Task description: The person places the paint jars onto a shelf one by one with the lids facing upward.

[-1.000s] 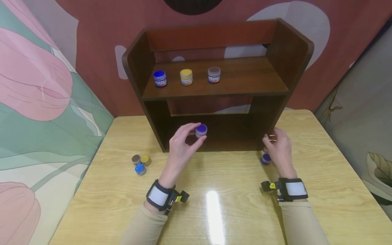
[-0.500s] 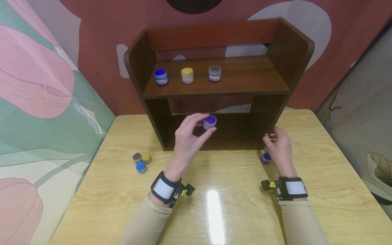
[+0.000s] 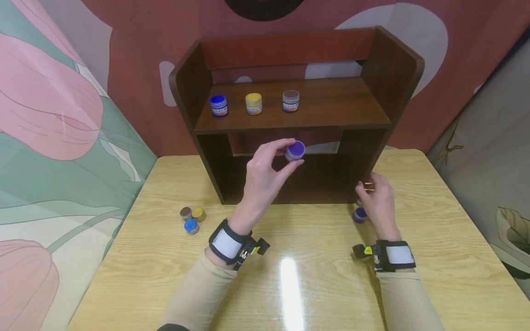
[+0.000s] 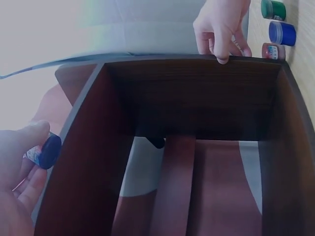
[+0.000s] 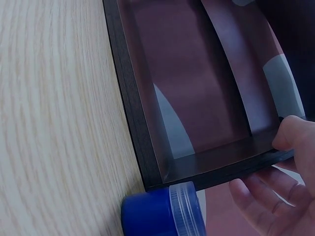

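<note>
My left hand [image 3: 262, 174] pinches a small paint jar with a purple lid [image 3: 295, 151] between thumb and fingers. The jar is tilted in front of the brown wooden shelf [image 3: 335, 101], just below its upper board's front edge. In the left wrist view the same paint jar [image 4: 49, 151] appears beside that board. My right hand [image 3: 377, 197] grips the shelf's right side panel low down. Its thumb [image 5: 290, 133] lies over the front edge, the other fingers outside. Near it on the table are a blue-purple jar [image 3: 360, 215], a red-brown jar [image 4: 273, 51] and a green jar [image 4: 273, 10].
On the upper board stand a blue jar [image 3: 219, 105], a yellow jar [image 3: 254, 104] and a brown-lidded jar [image 3: 290, 100]. A brown jar [image 3: 186, 213], a yellow jar [image 3: 198, 214] and a light blue jar [image 3: 191, 226] cluster on the table [image 3: 136, 266] at left.
My left hand has risen and moved right with the paint jar, from the lower compartment's front to just under the upper board. My right hand has stayed at the side panel.
</note>
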A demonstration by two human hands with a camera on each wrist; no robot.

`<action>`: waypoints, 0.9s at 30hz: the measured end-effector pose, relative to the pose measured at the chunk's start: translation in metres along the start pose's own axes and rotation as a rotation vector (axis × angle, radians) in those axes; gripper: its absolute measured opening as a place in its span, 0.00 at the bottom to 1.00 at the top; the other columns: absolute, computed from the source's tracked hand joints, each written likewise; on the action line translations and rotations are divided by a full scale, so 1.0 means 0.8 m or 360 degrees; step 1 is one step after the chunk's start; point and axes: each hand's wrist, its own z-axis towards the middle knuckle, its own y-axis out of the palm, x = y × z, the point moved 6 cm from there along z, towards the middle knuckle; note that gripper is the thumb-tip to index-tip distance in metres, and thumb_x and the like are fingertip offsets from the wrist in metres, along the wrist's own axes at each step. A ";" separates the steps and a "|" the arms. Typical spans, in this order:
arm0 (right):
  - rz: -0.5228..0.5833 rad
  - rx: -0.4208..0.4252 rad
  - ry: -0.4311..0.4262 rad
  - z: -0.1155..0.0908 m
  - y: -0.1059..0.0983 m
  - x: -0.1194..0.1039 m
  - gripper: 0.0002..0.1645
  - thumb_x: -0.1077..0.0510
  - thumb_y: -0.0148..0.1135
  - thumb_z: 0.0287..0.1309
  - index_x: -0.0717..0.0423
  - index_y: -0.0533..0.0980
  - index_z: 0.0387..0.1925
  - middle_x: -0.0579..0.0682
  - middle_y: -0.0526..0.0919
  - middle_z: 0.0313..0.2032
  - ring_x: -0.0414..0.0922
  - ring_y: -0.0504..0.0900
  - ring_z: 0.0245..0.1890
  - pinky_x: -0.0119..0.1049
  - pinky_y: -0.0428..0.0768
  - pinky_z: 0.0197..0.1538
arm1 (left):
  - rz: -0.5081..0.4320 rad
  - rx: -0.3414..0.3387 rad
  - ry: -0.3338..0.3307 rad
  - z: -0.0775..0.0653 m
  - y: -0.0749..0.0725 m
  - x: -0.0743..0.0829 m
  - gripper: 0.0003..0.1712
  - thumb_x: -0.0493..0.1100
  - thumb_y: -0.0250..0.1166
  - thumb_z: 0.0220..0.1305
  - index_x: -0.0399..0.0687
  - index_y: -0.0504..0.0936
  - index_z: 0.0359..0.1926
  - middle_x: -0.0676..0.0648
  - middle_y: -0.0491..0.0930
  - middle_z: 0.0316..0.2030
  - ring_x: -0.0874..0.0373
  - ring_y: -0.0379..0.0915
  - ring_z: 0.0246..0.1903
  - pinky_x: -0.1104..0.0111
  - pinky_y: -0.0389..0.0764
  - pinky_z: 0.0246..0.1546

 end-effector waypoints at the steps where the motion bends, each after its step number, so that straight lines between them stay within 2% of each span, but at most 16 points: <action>1: 0.0000 0.0003 -0.0002 0.000 0.000 0.000 0.18 0.57 0.56 0.67 0.66 0.76 0.52 0.65 0.80 0.47 0.62 0.85 0.45 0.57 0.86 0.44 | -0.0003 -0.0002 0.0004 0.002 0.000 0.002 0.27 0.46 0.76 0.55 0.45 0.81 0.55 0.46 0.86 0.50 0.57 0.83 0.46 0.69 0.81 0.54; 12: -0.0005 0.0004 -0.0010 0.001 0.001 0.002 0.19 0.56 0.56 0.68 0.66 0.76 0.53 0.65 0.80 0.48 0.62 0.84 0.45 0.58 0.86 0.44 | 0.0004 -0.0062 -0.0017 0.026 0.000 0.016 0.26 0.43 0.75 0.56 0.43 0.80 0.56 0.45 0.85 0.52 0.56 0.83 0.49 0.71 0.82 0.55; 17: -0.0002 0.0016 -0.0027 0.001 0.000 0.001 0.19 0.56 0.56 0.67 0.65 0.76 0.52 0.65 0.81 0.47 0.62 0.84 0.45 0.58 0.86 0.44 | -0.0021 -0.0059 -0.0022 0.036 -0.002 0.018 0.25 0.42 0.74 0.57 0.41 0.79 0.55 0.44 0.84 0.51 0.56 0.84 0.49 0.76 0.82 0.53; 27: -0.0009 0.0032 -0.0040 0.001 0.000 0.001 0.18 0.56 0.57 0.67 0.66 0.77 0.51 0.65 0.81 0.46 0.62 0.85 0.43 0.57 0.86 0.43 | -0.0068 -0.0087 0.0011 0.051 0.006 0.026 0.28 0.43 0.75 0.55 0.40 0.78 0.55 0.43 0.83 0.52 0.55 0.83 0.51 0.78 0.80 0.55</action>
